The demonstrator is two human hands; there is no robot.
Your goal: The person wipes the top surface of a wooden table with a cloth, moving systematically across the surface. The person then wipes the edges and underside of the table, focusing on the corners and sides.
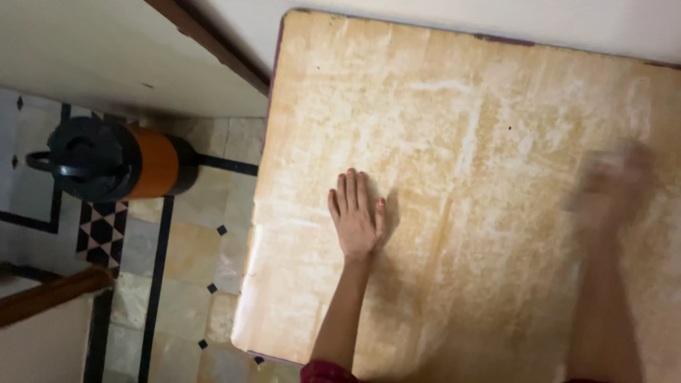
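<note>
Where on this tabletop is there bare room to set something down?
The table is bare between the flat left hand and the blurred right hand, and along its far edge by the wall. Nothing crowds it.

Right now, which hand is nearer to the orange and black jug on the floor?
Left. The left hand lies flat near the table's left edge, beside the jug; the blurred right hand is far across the tabletop.

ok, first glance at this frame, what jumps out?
The big pale yellowish table top, streaked white, fills most of the view. The left hand lies flat on it near its left edge, fingers together, while the right hand at the right is a motion blur, so what it holds cannot be told. On the tiled floor at left stands an orange and black jug.
</note>
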